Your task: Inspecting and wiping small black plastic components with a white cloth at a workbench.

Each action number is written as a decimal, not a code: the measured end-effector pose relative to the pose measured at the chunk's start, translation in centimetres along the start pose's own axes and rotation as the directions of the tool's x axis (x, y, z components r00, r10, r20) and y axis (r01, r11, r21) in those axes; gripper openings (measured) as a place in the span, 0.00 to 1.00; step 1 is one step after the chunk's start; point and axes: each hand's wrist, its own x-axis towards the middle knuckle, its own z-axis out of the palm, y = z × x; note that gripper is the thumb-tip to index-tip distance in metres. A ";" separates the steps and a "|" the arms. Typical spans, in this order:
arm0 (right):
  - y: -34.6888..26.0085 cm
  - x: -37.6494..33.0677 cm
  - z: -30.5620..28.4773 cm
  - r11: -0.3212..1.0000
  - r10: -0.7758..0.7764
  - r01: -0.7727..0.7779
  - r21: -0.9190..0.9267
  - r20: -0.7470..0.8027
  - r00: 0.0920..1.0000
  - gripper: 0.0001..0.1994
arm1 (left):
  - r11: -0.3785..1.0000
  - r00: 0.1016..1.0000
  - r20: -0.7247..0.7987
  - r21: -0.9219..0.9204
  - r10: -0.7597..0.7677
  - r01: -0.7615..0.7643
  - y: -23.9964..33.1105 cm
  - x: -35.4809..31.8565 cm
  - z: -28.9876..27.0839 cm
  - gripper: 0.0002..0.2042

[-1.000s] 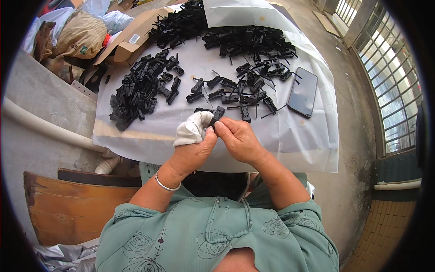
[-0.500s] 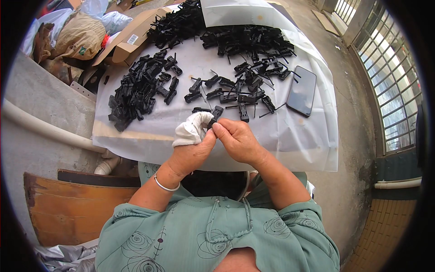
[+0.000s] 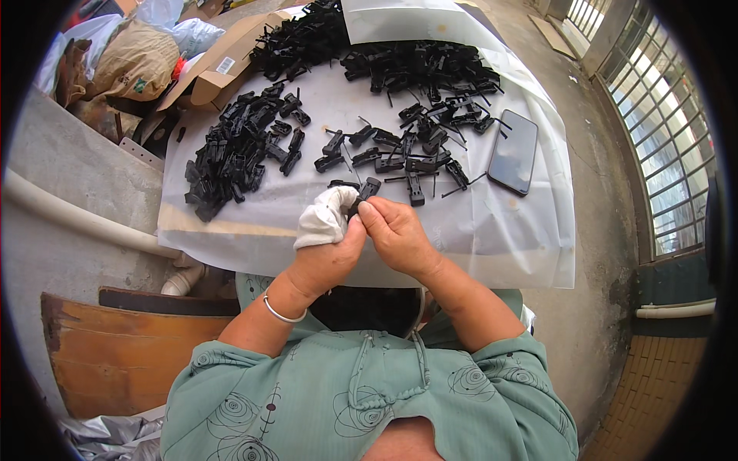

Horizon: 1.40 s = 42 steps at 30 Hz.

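Observation:
Both my hands meet at the near side of the table, around one small black plastic part [image 3: 369, 189]. My left hand [image 3: 332, 244], its fingers wrapped in a white cloth covering [image 3: 323, 218], is closed on the lower end of the part. The thumb and fingers of my right hand [image 3: 400, 238] pinch it from the other side. The part's upper end sticks out above my fingertips. Just beyond lie several loose black plastic parts [image 3: 415, 188], some with thin stems. What my left fingertips do beneath the cloth is hidden.
A heap of black parts [image 3: 231, 157] lies on the left of the white plastic sheet [image 3: 492, 238], with larger piles [image 3: 423, 65] at the back. A smartphone [image 3: 513, 154] rests at the right. An opened cardboard box [image 3: 211, 81] and sacks [image 3: 134, 65] stand at the far left.
My hands stay closed on the black part in nearly the same place. My right fingers have shifted very slightly; the loose parts lie as before.

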 end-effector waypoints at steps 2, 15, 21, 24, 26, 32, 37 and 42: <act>-0.6 -0.1 -0.2 0.992 0.004 -0.012 0.128 0.060 0.998 0.14 | 0.958 0.985 0.044 -0.229 -0.168 0.174 0.5 0.1 -0.3 0.12; 0.9 0.3 0.7 0.999 0.032 -0.032 -0.001 -0.015 0.999 0.14 | 0.949 0.986 0.008 0.272 0.165 -0.161 -0.1 -0.2 0.2 0.13; 1.1 0.2 0.7 0.998 0.065 -0.065 -0.018 -0.004 0.998 0.14 | 0.900 0.980 0.075 0.389 0.183 -0.198 0.3 -0.4 0.0 0.14; 0.7 0.3 0.4 0.987 0.150 -0.153 0.041 0.057 0.987 0.14 | 0.967 0.996 0.010 0.237 0.093 -0.093 -0.6 -0.4 0.3 0.13; 0.2 0.3 0.3 0.969 0.167 -0.183 0.169 0.107 0.980 0.14 | 0.996 0.999 -0.034 0.090 -0.003 0.006 -0.7 -0.4 0.2 0.13; 0.5 -0.3 0.4 0.997 0.082 -0.083 0.006 0.145 0.986 0.13 | 0.938 0.987 0.006 0.308 0.163 -0.157 0.4 -1.5 -0.4 0.13; 0.3 0.1 1.6 0.993 0.075 -0.068 -0.097 0.069 0.995 0.13 | 0.903 0.976 0.057 0.369 0.212 -0.218 0.0 -0.9 -1.4 0.14; -0.8 0.0 -0.1 0.988 -0.035 0.050 -0.144 0.109 0.993 0.08 | 0.905 0.983 0.128 -0.389 -0.133 0.173 0.1 -0.6 -2.3 0.14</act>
